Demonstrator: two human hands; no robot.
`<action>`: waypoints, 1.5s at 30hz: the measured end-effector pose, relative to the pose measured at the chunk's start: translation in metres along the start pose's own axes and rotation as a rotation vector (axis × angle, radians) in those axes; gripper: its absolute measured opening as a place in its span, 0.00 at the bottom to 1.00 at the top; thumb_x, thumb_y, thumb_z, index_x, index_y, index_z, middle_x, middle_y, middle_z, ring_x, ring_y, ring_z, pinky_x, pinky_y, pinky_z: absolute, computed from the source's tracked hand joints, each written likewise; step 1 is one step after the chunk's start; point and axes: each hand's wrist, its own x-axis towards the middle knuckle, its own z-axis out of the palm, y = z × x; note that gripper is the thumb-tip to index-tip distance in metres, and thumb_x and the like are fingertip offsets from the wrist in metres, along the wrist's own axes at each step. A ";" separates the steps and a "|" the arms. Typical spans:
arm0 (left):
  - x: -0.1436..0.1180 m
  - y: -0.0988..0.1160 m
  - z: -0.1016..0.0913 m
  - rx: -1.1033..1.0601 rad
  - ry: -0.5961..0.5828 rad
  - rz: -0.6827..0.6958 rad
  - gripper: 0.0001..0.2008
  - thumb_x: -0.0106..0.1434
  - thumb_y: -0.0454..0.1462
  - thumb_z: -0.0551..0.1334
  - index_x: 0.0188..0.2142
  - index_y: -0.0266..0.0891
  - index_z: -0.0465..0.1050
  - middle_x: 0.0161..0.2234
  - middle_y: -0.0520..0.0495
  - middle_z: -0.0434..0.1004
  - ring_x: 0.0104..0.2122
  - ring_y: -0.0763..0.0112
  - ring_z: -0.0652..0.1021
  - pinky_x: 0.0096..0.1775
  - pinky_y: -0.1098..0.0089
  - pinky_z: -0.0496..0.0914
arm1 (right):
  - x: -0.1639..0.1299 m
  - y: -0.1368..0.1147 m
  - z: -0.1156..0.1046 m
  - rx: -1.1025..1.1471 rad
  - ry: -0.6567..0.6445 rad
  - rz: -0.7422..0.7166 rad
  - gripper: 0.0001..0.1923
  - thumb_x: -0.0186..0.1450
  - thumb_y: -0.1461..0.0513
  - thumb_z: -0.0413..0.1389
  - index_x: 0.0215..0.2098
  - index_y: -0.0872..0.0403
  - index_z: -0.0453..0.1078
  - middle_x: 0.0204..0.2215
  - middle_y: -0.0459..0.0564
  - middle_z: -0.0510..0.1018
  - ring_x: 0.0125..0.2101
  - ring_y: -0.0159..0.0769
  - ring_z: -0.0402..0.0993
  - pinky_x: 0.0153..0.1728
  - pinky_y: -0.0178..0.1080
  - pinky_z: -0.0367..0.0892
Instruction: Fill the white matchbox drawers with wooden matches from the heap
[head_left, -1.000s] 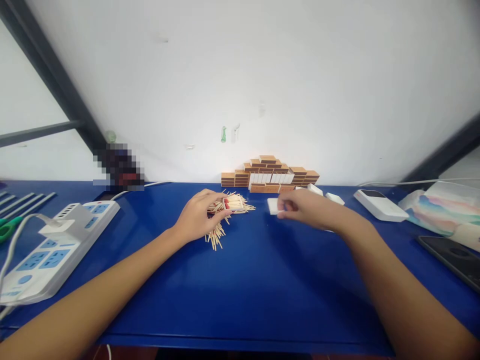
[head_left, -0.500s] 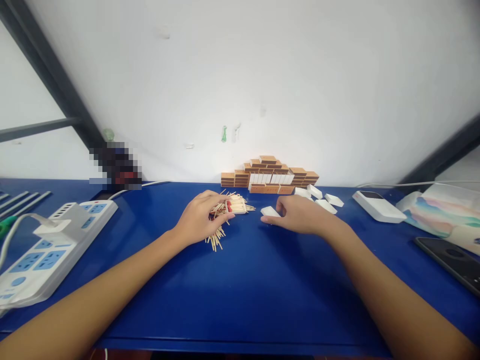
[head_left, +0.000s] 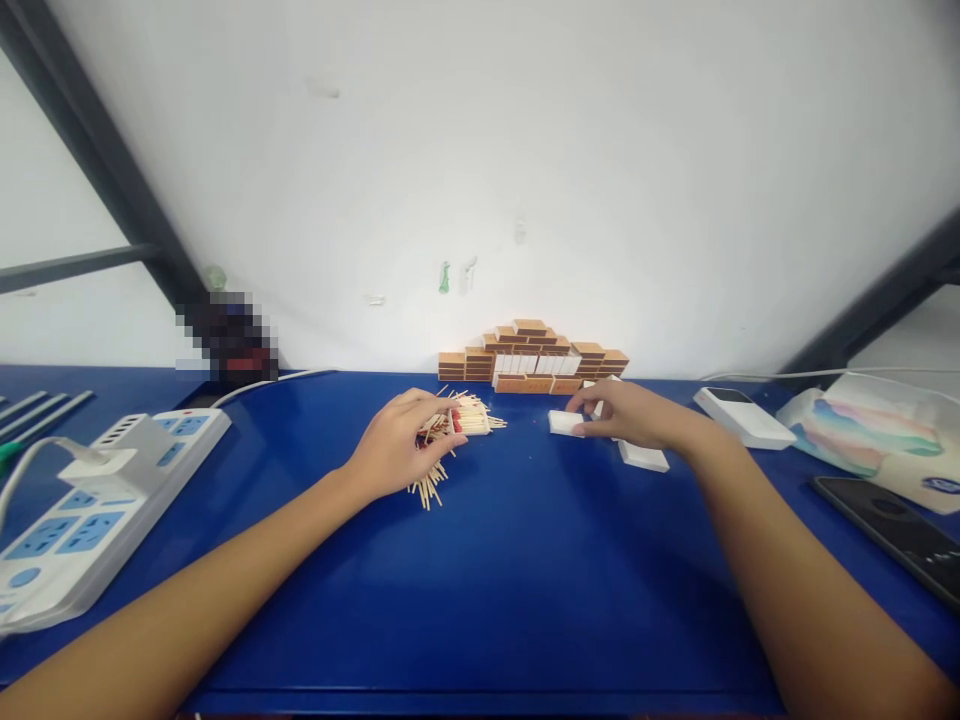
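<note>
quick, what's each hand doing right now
Left hand: closed on a small open tray of red-tipped wooden matches.
Right hand: fingertips gripping a small white cardboard box on the blue table.

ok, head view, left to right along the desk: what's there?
Power strip → left hand on the loose matches → small white box under the right hand → white device → black phone.

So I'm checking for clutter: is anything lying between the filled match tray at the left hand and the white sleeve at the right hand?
Nothing visible: bare blue table separates the match tray from the white sleeve.
</note>
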 end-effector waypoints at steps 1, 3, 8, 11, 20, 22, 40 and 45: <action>0.000 0.000 0.000 0.002 0.003 0.002 0.19 0.68 0.43 0.68 0.55 0.40 0.76 0.44 0.40 0.82 0.45 0.57 0.80 0.47 0.52 0.77 | 0.000 0.004 -0.002 0.042 0.008 -0.004 0.20 0.61 0.48 0.63 0.45 0.51 0.79 0.39 0.53 0.82 0.37 0.44 0.77 0.37 0.42 0.69; 0.000 -0.001 0.000 0.004 0.012 0.008 0.19 0.68 0.43 0.68 0.55 0.40 0.75 0.45 0.40 0.82 0.45 0.57 0.80 0.48 0.51 0.77 | 0.003 0.015 -0.008 0.121 0.123 0.019 0.20 0.63 0.46 0.61 0.44 0.50 0.80 0.40 0.53 0.83 0.37 0.44 0.77 0.39 0.43 0.69; 0.000 -0.002 -0.001 0.009 0.006 0.008 0.18 0.67 0.43 0.69 0.54 0.40 0.76 0.45 0.40 0.81 0.45 0.57 0.80 0.48 0.51 0.77 | 0.030 0.045 -0.034 0.197 0.694 0.405 0.19 0.67 0.46 0.58 0.36 0.54 0.76 0.40 0.60 0.82 0.40 0.47 0.76 0.41 0.44 0.67; -0.001 -0.002 0.000 0.011 0.008 0.007 0.19 0.67 0.44 0.69 0.54 0.40 0.76 0.44 0.40 0.81 0.45 0.56 0.80 0.48 0.52 0.77 | 0.050 0.048 -0.040 0.288 0.545 0.593 0.28 0.66 0.40 0.57 0.31 0.57 0.75 0.32 0.65 0.80 0.33 0.49 0.76 0.35 0.47 0.66; -0.001 -0.003 0.000 -0.030 0.013 -0.069 0.19 0.66 0.44 0.69 0.54 0.41 0.77 0.45 0.41 0.81 0.45 0.57 0.80 0.49 0.52 0.77 | 0.061 0.038 -0.036 0.552 0.632 0.657 0.15 0.60 0.53 0.67 0.31 0.57 0.73 0.27 0.55 0.75 0.28 0.40 0.70 0.29 0.43 0.66; -0.001 -0.003 0.000 -0.041 0.025 -0.073 0.18 0.67 0.44 0.69 0.54 0.41 0.76 0.46 0.41 0.82 0.46 0.57 0.80 0.49 0.52 0.77 | 0.049 0.028 -0.036 0.601 0.721 0.604 0.16 0.66 0.50 0.61 0.35 0.55 0.72 0.28 0.54 0.75 0.27 0.37 0.68 0.28 0.41 0.66; 0.002 0.002 -0.003 -0.056 0.135 -0.088 0.16 0.67 0.43 0.69 0.53 0.42 0.76 0.47 0.43 0.82 0.47 0.59 0.81 0.50 0.57 0.77 | 0.015 -0.091 0.058 0.935 0.346 -0.139 0.27 0.65 0.39 0.59 0.32 0.54 0.71 0.20 0.44 0.72 0.17 0.28 0.63 0.16 0.31 0.57; 0.001 0.001 -0.004 -0.061 0.161 -0.100 0.15 0.67 0.42 0.70 0.51 0.42 0.76 0.46 0.44 0.82 0.46 0.61 0.81 0.50 0.58 0.78 | 0.010 -0.092 0.062 0.955 0.267 -0.168 0.26 0.67 0.41 0.58 0.31 0.54 0.70 0.19 0.44 0.73 0.17 0.27 0.63 0.17 0.31 0.59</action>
